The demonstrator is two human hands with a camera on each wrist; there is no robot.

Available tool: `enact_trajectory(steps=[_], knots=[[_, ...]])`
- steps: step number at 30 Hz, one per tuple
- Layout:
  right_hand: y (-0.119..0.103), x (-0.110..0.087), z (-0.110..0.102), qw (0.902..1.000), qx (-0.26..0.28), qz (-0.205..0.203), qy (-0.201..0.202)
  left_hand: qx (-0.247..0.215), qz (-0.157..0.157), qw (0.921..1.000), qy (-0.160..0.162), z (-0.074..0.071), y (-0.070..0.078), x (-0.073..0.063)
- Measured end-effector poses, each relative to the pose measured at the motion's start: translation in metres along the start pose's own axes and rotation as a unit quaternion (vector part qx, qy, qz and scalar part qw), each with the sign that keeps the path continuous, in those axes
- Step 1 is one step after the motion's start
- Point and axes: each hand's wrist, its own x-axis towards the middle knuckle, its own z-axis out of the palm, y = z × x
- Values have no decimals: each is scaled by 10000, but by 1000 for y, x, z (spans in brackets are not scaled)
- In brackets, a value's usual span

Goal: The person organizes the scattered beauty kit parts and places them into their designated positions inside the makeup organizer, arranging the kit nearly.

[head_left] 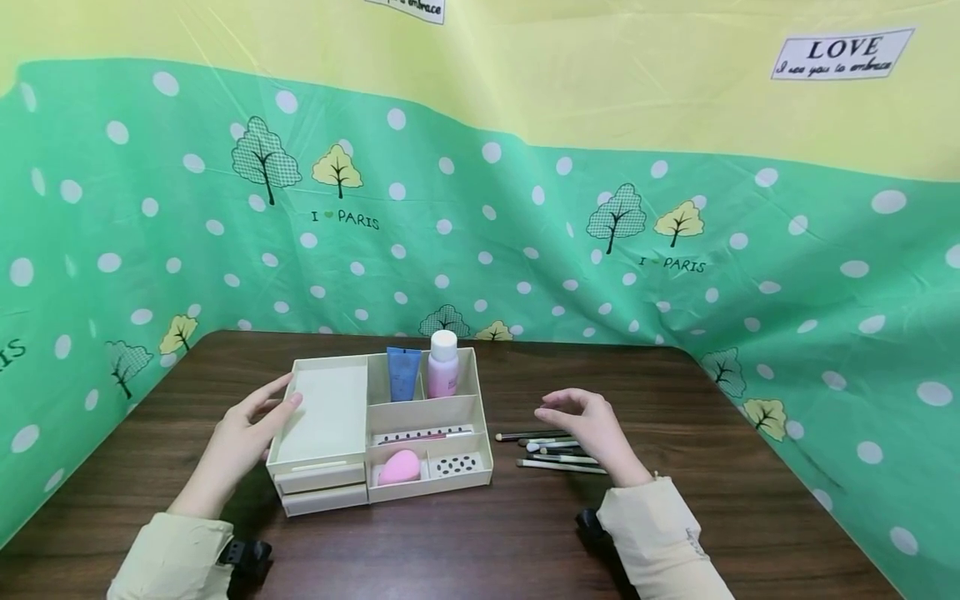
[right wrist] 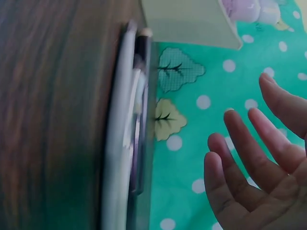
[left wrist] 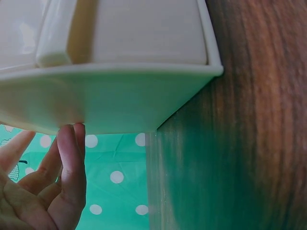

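A cream desktop organizer stands on the table at left of centre. My left hand is at its left side, fingertips touching the side wall and thumb at the top edge. Makeup brushes, several in a loose pile, lie right of the organizer. Above the pile is my right hand, fingers loosely bent and nothing held. In the right wrist view that hand's fingers stand apart from the brushes. One thin brush lies in the organizer's middle compartment.
A blue tube and a pink bottle with a white cap stand in the organizer's back compartments. A pink makeup sponge sits in a front one. Two small drawers face me. The dark wooden table meets a green dotted curtain behind.
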Motion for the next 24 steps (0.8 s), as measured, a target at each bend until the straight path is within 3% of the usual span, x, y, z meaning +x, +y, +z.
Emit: enact_trajectory(steps=[7,24], knots=[[14,4,1,9982,-530,4,-282,-23,106,9999,45,0,1,0],[33,14,0,9927,-514,-106,-1088,19,48,10000,21,0,0,0]])
